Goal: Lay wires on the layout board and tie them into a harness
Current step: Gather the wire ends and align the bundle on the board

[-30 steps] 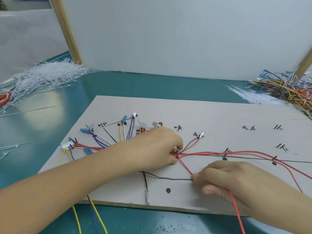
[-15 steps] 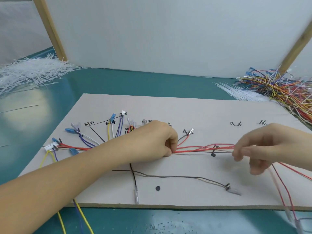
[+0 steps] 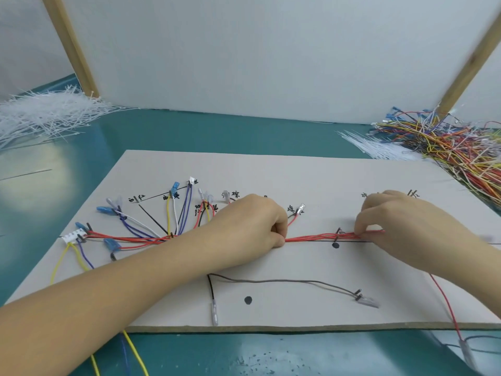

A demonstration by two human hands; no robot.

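A pale layout board [image 3: 298, 180] with black lines and handwritten marks lies on the green table. A bundle of red wires [image 3: 311, 237] runs taut along its middle line. My left hand [image 3: 254, 221] grips the bundle at the board's centre, fingers curled round it. To the right, my right hand [image 3: 393, 221] pinches the same bundle near a small black peg. Yellow, purple, white and red wires with blue terminals [image 3: 173, 213] fan out on the left. A grey wire [image 3: 284, 280] lies loose near the front edge.
A heap of white cable ties [image 3: 46, 115] sits at the far left. Mixed coloured wires [image 3: 455, 142] and more white ties [image 3: 379, 147] are piled at the far right. White panels with wooden posts stand behind. One red wire [image 3: 444, 302] hangs over the board's front edge.
My right hand let go of the grey wire near the front, rose to the red bundle and slid right along it, pulling it straight. My left hand stayed gripping the bundle.
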